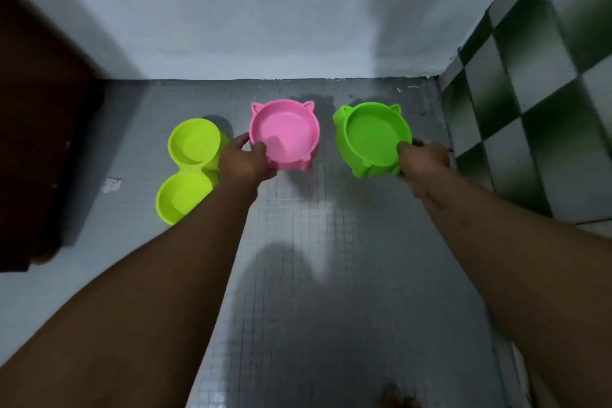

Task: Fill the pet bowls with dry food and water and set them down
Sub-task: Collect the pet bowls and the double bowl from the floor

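Your hands are each fastened on a pet bowl at the far end of a grey tiled floor point(331, 258). Your left hand point(245, 161) pinches the near-left rim of the pink bowl point(286, 132), thumb on the lip and fingers round the outside, while your right hand point(424, 159) grips the near-right rim of the green bowl point(371, 136) the same way. Both cat-eared bowls sit side by side, apart, just short of the white wall point(265, 26), and both look empty; whether they rest on the floor or hang just off it cannot be told. A yellow-green double bowl point(188, 169), also empty, lies on the floor just left of your left hand. By the look of it, filling has not begun and the step is lifting the pair. Keep each bowl level, since a one-sided rim grip lets light plastic tip, and raise them straight up so the pink one clears the double bowl. No brand, label or writing can be read on any bowl.
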A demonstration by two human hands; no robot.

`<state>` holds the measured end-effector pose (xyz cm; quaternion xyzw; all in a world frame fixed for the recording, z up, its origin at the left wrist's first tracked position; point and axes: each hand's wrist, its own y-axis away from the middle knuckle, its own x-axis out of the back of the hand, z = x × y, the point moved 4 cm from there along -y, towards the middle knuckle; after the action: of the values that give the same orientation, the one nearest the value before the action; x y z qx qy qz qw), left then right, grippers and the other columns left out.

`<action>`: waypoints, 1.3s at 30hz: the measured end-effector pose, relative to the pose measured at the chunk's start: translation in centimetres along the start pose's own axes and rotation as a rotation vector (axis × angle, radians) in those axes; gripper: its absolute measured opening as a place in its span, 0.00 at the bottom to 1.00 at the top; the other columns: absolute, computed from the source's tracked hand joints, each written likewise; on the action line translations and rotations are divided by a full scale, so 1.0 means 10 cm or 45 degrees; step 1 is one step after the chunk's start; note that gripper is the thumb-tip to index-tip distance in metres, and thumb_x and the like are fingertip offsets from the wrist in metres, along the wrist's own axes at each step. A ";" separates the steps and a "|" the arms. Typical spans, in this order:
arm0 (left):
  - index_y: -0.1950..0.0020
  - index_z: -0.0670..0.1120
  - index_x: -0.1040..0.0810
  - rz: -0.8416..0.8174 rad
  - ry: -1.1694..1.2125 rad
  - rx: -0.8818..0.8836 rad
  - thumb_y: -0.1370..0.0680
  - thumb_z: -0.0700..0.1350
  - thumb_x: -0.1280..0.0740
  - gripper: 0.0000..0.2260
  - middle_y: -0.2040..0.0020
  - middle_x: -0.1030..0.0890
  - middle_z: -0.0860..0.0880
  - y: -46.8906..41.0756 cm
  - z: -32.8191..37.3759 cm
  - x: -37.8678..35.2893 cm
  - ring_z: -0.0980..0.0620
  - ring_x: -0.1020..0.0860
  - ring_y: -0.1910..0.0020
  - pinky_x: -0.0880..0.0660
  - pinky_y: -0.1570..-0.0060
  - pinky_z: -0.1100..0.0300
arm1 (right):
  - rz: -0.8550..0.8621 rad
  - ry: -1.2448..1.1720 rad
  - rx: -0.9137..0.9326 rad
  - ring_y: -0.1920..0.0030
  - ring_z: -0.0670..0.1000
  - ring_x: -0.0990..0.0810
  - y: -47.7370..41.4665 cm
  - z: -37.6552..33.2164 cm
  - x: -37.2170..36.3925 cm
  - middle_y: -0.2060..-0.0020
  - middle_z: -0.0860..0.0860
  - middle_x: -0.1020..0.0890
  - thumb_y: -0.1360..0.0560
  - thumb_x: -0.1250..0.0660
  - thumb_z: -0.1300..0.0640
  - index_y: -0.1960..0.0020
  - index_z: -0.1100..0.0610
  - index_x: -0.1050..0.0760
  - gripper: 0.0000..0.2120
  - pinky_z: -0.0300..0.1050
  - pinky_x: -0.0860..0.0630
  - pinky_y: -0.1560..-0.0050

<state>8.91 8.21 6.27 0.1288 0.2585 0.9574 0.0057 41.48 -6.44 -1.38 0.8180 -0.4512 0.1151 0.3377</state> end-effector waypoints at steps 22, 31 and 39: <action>0.22 0.48 0.30 -0.285 0.093 0.005 0.20 0.33 0.36 0.26 0.43 0.20 0.37 3.34 3.03 1.81 0.41 0.17 0.58 0.18 0.68 0.55 | 0.095 -0.280 0.027 0.47 0.57 0.16 4.21 -2.62 2.72 0.45 0.51 0.16 0.41 0.36 0.42 0.33 0.48 0.23 0.36 0.60 0.18 0.46; 0.22 0.48 0.31 -0.319 0.131 -0.064 0.20 0.36 0.32 0.26 0.44 0.20 0.37 4.56 3.19 2.24 0.42 0.16 0.60 0.18 0.68 0.55 | 0.176 -0.269 0.118 0.50 0.57 0.15 5.27 -2.61 3.66 0.49 0.52 0.14 0.39 0.35 0.46 0.36 0.49 0.20 0.31 0.59 0.18 0.47; 0.24 0.50 0.28 -0.293 0.142 -0.075 0.19 0.36 0.33 0.24 0.47 0.17 0.37 5.89 2.81 2.74 0.41 0.18 0.61 0.17 0.68 0.55 | 0.194 -0.296 0.198 0.48 0.57 0.16 6.25 -2.21 4.52 0.47 0.51 0.15 0.40 0.36 0.46 0.35 0.50 0.21 0.33 0.60 0.18 0.46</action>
<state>-7.33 -26.83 65.62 0.0447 0.2433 0.9632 0.1050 18.62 -44.60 65.43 0.8128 -0.5378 0.0794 0.2092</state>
